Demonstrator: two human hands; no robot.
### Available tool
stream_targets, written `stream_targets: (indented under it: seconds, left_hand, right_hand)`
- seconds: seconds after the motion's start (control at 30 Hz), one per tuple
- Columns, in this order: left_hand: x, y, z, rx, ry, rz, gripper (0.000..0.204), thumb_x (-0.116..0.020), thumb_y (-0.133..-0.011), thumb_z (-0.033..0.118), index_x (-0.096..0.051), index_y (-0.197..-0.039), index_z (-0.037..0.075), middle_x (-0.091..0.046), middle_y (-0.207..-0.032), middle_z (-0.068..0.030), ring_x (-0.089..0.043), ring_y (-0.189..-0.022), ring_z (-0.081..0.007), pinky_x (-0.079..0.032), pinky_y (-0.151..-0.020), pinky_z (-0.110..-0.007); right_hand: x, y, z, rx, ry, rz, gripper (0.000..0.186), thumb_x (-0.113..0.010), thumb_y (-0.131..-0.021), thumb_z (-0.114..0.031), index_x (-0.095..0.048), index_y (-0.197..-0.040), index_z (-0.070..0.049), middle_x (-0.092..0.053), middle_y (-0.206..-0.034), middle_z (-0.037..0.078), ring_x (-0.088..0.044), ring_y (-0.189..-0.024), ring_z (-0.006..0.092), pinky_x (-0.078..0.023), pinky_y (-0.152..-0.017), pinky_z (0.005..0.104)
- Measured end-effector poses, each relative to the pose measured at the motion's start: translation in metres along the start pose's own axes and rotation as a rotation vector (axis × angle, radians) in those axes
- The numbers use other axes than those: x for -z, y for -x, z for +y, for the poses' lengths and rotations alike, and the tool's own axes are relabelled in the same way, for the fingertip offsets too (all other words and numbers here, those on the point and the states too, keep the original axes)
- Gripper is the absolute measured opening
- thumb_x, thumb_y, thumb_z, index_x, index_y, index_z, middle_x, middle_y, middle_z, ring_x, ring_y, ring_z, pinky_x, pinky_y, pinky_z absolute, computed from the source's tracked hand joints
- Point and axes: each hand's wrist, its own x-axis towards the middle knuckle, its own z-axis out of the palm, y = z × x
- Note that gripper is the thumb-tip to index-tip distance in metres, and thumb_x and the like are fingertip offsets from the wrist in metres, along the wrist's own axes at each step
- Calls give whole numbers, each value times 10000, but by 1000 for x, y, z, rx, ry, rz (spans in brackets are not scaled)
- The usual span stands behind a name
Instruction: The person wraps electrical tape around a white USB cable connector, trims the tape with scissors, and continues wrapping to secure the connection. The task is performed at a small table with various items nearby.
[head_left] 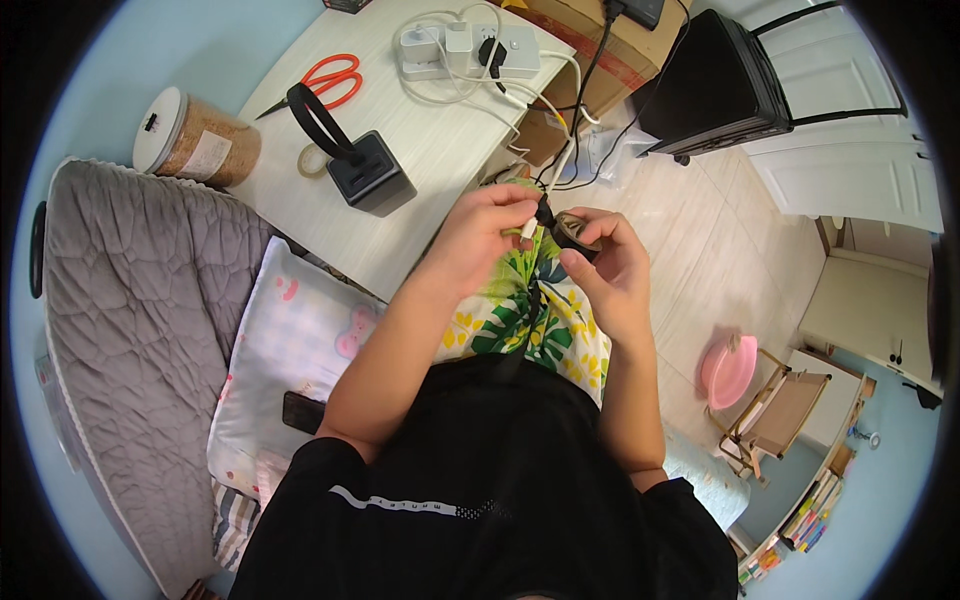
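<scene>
Above my lap, my left hand (pixel 468 238) pinches a white cable (pixel 528 229) whose small plug end shows below the fingertips. A short dark piece sits at its fingertips, but I cannot tell whether it is tape wound round the cable. Close beside it, my right hand (pixel 618 268) is closed on a roll of black tape (pixel 574 240), thumb on the near side and fingers over the far rim. The two hands are only a small gap apart. White cable runs upward from them toward the desk's edge.
On the white desk (pixel 430 140) are a black box with a strap (pixel 372 175), red-handled scissors (pixel 330 80), a small tape roll (pixel 313 160) and a power strip (pixel 480 50) with tangled cables. A lidded jar (pixel 205 140) stands at left. A phone (pixel 302 411) lies beside me.
</scene>
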Motion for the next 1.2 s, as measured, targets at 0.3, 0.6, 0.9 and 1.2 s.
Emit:
stream_targets:
  seconds: [0.3, 0.6, 0.9, 1.2]
  left_hand:
    - [5, -10, 8, 112, -220, -106, 242, -548, -960, 230, -623, -1017, 7, -636, -950, -41, -596, -885, -125, -485, -796, -297]
    - [3, 7, -11, 74, -205, -115, 153, -637, -909, 120, -615, -1000, 0, -621, -925, -39, -587, -819, -118, -475, -762, -260]
    - [9, 9, -8, 130, -241, -146, 147, -629, -909, 128, -623, -983, 1, -616, -886, -25, -574, -789, -112, -460, -735, -256]
    - [14, 9, -7, 164, -184, -100, 160, -650, -898, 130, -642, -961, -17, -638, -853, -26, -596, -765, -95, -478, -717, -237]
  right_hand:
    - [6, -6, -5, -150, -185, -24, 355, -678, -804, 13, -525, -1124, 3, -575, -1089, 71, -553, -966, 134, -459, -845, 279]
    - [10, 1, 6, -281, -302, -13, 219, -639, -861, -23, -565, -1065, 4, -630, -988, 91, -608, -874, 157, -511, -750, 272]
    - [22, -2, 11, -237, -328, -85, 157, -658, -862, -40, -554, -979, -33, -641, -969, 112, -653, -829, 189, -537, -737, 301]
    - [38, 6, 33, -284, -735, -123, 168, -625, -894, -141, -543, -998, -39, -630, -1055, 196, -666, -840, 257, -539, -746, 336]
